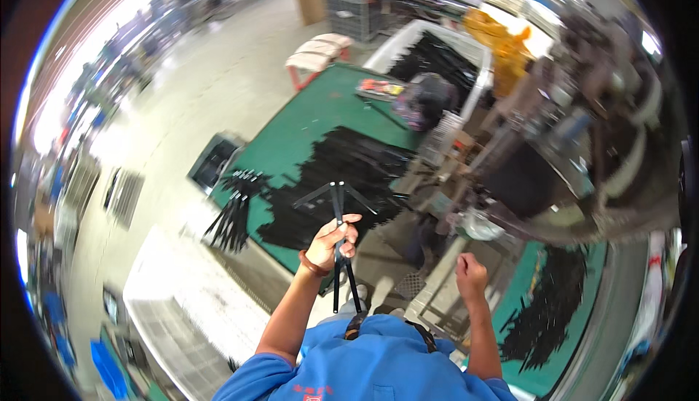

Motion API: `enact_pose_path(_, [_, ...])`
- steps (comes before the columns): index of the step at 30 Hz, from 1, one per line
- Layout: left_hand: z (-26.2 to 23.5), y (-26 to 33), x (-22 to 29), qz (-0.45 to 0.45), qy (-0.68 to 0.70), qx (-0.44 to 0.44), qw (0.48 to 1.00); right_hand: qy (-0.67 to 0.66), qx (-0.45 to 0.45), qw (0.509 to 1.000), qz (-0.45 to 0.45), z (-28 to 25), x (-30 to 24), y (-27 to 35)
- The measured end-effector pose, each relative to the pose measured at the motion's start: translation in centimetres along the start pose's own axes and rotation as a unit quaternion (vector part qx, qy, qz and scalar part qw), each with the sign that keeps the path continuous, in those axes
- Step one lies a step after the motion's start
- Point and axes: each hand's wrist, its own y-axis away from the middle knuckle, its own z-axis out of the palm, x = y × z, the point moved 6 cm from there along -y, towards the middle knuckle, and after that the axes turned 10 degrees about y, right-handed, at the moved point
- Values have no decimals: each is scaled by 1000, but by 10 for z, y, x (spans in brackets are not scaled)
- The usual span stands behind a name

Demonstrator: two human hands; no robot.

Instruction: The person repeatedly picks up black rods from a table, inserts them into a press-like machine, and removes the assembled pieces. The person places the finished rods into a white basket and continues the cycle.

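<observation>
My left hand (333, 241) grips a black rod assembly (338, 219) upright; two thin side arms fan out from its top, and its lower ends hang below my fist. My right hand (471, 268) is a closed fist with nothing visible in it, held apart to the right above a metal frame (437, 292). Ahead lies a large pile of black rods (342, 175) on a green table (298, 124).
A bundle of black rods (233, 215) hangs off the table's left edge. More black rods (546, 306) lie on a green surface at right. A white bin of black parts (437, 55), a grey crate (353, 8), a machine (582, 146) and a white platform (182, 292) stand around.
</observation>
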Motion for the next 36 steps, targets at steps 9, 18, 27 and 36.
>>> enact_pose_path(9, [-16,99,49,103,-28,99,989,-54,-171,933,-311,179,-129,-28])
enact_pose_path(18, [-215,187,152,172,-502,483,696,169,-224,941,-191,291,-220,-93])
enact_pose_path(27, [-310,97,286,169,-716,545,402,85,-318,942,-57,326,-183,-102])
enact_pose_path(36, [-366,62,274,117,-784,496,356,117,-147,967,-174,305,-226,-89])
